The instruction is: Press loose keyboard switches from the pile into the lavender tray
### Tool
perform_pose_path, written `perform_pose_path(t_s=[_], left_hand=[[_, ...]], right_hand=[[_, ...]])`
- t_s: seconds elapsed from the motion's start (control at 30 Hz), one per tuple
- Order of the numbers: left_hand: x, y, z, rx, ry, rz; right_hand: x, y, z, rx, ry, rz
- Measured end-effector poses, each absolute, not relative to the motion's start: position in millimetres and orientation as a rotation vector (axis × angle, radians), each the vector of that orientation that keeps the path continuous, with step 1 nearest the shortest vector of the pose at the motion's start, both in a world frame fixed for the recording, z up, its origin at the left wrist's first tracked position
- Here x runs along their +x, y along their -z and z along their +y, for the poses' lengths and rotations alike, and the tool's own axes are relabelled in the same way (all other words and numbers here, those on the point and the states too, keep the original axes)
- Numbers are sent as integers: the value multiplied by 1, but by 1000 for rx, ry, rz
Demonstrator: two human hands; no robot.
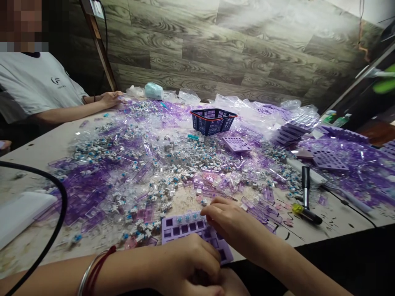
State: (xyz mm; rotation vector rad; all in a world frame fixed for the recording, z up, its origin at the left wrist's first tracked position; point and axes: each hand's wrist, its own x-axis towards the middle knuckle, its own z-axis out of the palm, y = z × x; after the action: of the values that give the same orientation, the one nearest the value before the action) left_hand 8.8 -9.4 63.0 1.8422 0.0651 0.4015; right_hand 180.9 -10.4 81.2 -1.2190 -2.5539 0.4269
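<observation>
With the clock centred on the light purple plate (188,235) and 12 o'clock at the far side of the table, that plate of square holes lies at the near edge, under both hands. Small clear-and-blue pieces (187,218) sit along its far row.

Loose grey-and-blue parts (191,158) crowd 12 o'clock, and clear purple strips (86,183) pile up at 10, leaving little bare table (182,199) beyond the plate. A dark blue basket (212,124) stands farther off at 12, with a second purple plate (237,144) at 1. A black-handled tool (305,191) lies between 2 and 3, and bottles (342,120) stand far out at 2. At 9 a white slab (23,216) lies behind a black cable (63,201) that loops across the view. A co-worker's hand (111,99) rests at 11.

The left hand (194,263) is curled into a loose fist over the plate's near edge, hiding holes there; whether anything is inside it I cannot tell. The right hand (226,217) bends its fingers close together over the plate's far right corner; its thumb is hidden, so I cannot tell whether it pinches a piece. The slab and cable are cut off at the left, and a green shape (384,84) near 2 is too blurred to name.
</observation>
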Motion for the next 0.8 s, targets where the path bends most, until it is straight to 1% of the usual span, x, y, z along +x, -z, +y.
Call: perform_pose_path(t_s=[0.17, 0.33, 0.43, 0.5, 0.67, 0.8], left_hand=[[7, -66, -9, 1834, -344, 105], [7, -68, -9, 1827, -334, 138], [7, -63, -7, 1766, -394, 231], [9, -57, -4, 1613, -446, 313], [14, -48, 4, 985, -498, 460], [16, -52, 4, 755, -541, 534]], right_hand=[[177, -81, -9, -1258, -394, -2586], [180, -78, -6, -1323, -487, -2485], [184, -78, -6, -1317, -505, -2417], [187, -80, -7, -1223, -445, -2365], [179, -96, -22, -950, -318, -2073], [159, -103, -36, -800, -311, -2091]])
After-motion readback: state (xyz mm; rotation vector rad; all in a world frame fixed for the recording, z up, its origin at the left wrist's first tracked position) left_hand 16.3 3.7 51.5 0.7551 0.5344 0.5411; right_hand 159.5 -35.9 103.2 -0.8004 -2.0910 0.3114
